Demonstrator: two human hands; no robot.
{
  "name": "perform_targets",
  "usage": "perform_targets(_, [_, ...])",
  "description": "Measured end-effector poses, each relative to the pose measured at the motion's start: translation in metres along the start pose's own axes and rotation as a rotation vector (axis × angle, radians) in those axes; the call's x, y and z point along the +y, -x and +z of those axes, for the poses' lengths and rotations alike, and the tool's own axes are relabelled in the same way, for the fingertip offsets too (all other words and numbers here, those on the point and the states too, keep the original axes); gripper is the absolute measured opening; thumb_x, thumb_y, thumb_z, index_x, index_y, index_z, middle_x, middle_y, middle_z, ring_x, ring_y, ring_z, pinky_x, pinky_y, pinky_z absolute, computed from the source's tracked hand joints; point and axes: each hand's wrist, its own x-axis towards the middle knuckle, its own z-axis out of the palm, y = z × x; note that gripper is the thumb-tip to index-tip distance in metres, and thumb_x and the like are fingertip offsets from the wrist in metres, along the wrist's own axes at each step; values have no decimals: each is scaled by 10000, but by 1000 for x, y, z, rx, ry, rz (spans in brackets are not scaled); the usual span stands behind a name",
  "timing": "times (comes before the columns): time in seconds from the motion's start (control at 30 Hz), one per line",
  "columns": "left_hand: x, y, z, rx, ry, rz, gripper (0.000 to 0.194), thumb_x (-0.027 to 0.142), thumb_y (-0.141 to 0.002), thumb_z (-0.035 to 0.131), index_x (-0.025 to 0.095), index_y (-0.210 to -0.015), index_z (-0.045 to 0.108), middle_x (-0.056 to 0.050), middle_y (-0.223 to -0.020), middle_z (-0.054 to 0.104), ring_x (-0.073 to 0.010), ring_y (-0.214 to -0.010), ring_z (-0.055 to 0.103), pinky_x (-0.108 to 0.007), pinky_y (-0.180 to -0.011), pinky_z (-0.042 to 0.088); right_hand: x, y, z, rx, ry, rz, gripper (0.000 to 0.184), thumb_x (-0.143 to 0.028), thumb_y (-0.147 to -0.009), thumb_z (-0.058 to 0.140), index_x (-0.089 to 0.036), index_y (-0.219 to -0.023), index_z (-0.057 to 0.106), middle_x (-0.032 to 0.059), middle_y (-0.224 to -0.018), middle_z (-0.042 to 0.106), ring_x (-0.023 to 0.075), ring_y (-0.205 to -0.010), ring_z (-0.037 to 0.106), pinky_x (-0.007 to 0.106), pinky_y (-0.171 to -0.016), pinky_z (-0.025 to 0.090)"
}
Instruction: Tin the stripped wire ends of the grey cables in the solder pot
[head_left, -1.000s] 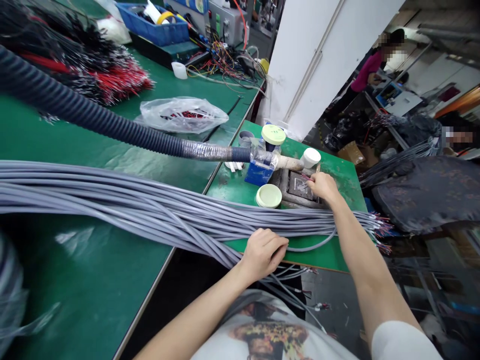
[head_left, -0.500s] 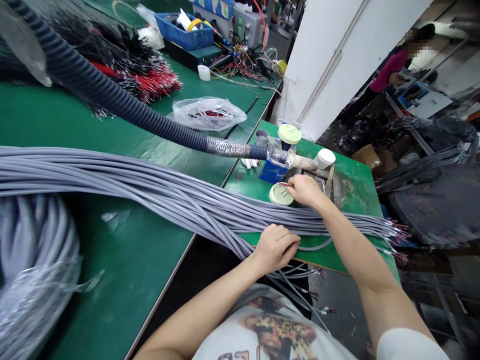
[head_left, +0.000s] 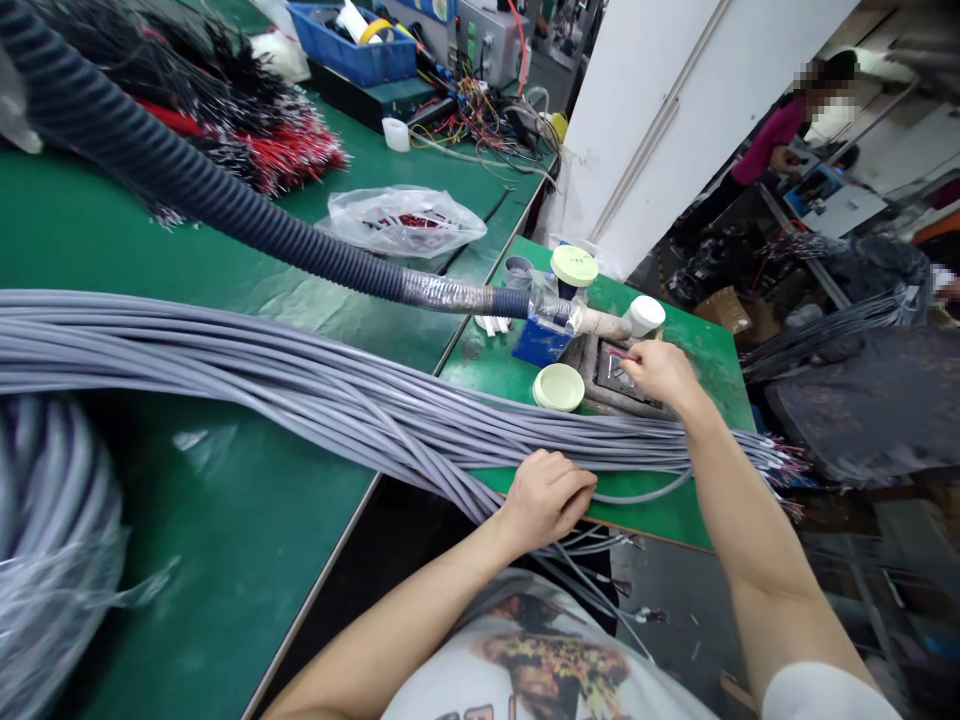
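Note:
My right hand [head_left: 657,372] is closed in a pinch on the thin stripped wire ends of a grey cable, holding them over a dark square pot [head_left: 611,368] set in the small green table [head_left: 697,360]. My left hand [head_left: 546,498] is curled shut on one grey cable at the table's front edge, beside the big bundle of grey cables [head_left: 300,385] that runs across from the left. A round pale green tin [head_left: 559,387] lies just left of the pot.
A dark corrugated hose [head_left: 225,205] ends at a white nozzle [head_left: 645,315] over the pot. A blue box [head_left: 540,340], a lidded jar [head_left: 574,268], a plastic bag [head_left: 401,220] and red and black wire bundles [head_left: 247,145] lie behind. A person stands at the far right.
My right hand went from the dark pot to the pale green tin and has come back over the pot with the wire ends. My left hand stayed put.

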Motion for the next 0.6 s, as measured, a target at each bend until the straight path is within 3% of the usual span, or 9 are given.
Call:
perform_targets(0.17, [0, 0, 0, 5, 3, 2, 107, 175, -856, 539, 187, -929, 616, -31, -737, 663, -140, -662, 549, -314, -615, 330, 35, -17, 25, -72, 10, 214, 303, -352, -839, 500, -156, -921, 715, 155, -987, 706, 272, -928, 656, 310, -741, 458])
perform_targets(0.33, [1, -1, -1, 4, 4, 2, 106, 174, -855, 537, 187, -922, 618, -33, -738, 667, -139, -660, 555, -310, -612, 335, 41, -29, 43, -90, -2, 246, 302, -332, -828, 522, -143, -970, 711, 177, -1019, 696, 285, -961, 654, 330, -768, 478])
perform_targets(0.6, [1, -1, -1, -5, -2, 3, 116, 173, -848, 542, 186, -939, 614, -36, -746, 666, -143, -669, 563, -307, -619, 344, 39, -32, 49, -96, -26, 248, 289, -301, -816, 537, -131, -976, 708, 188, -1039, 689, 288, -978, 648, 342, -801, 475])
